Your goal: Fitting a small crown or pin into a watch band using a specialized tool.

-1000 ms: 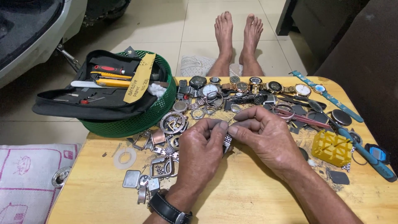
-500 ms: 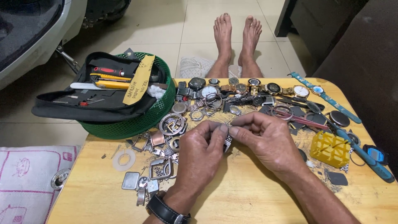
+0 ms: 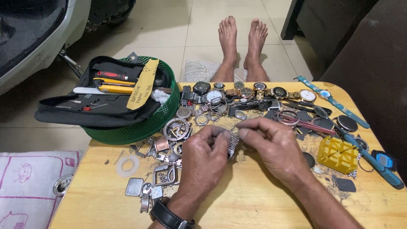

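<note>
Over the middle of a low wooden table [image 3: 254, 203], my left hand [image 3: 203, 159] and my right hand [image 3: 273, 146] pinch a short silver metal watch band [image 3: 232, 143] between their fingertips. The band hangs down between the two hands, partly hidden by my fingers. A dark watch sits on my left wrist [image 3: 169, 216]. Behind the hands lies a row of several wristwatches [image 3: 250, 91] and loose watch cases.
A green basket [image 3: 140, 127] holding a black tool pouch with screwdrivers stands at the back left. Loose buckles and metal parts [image 3: 165, 169] lie left of my hands. A yellow plastic holder [image 3: 338, 154], tweezers and blue tools lie at right. My bare feet [image 3: 241, 42] rest beyond the table.
Both hands have stayed on the band over the table's middle; the fingers shifted slightly along it. The view has tilted a little.
</note>
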